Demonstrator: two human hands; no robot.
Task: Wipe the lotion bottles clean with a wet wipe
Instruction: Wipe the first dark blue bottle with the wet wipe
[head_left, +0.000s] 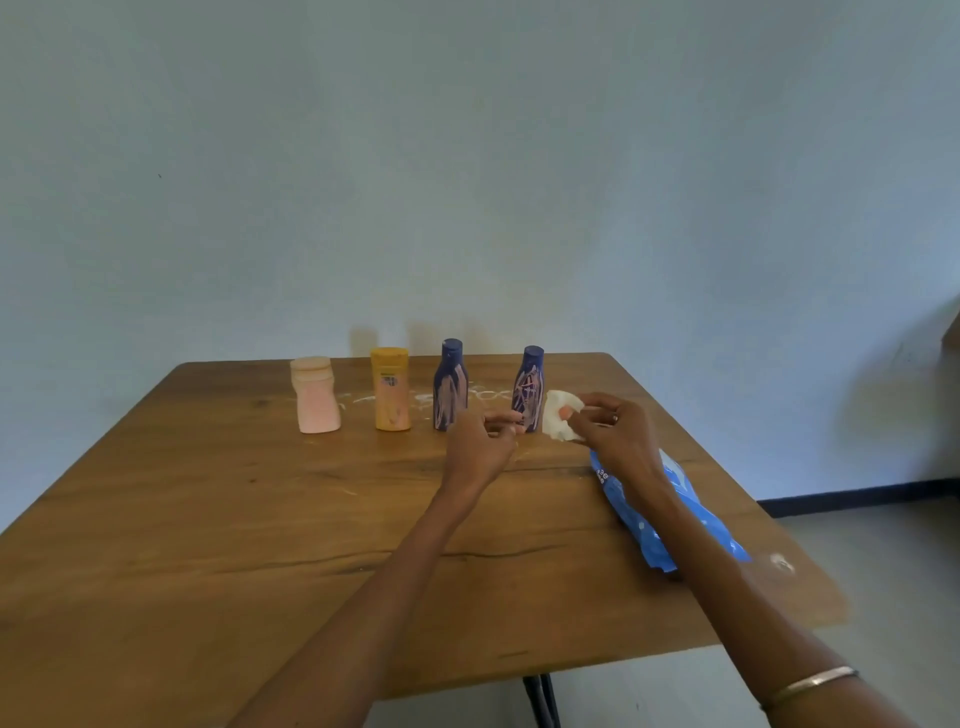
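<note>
While right hand (610, 428) pinches wipe (558, 415), left hand (480, 441) hovers loosely curled.

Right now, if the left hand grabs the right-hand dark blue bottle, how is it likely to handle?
The right-hand dark blue bottle is smeared with pale streaks, so it is probably slippery to grip. It stands tall and narrow on the table, so a sideways nudge from the left hand could tip it. It looks like plastic, likely stiff and not fragile.
</note>
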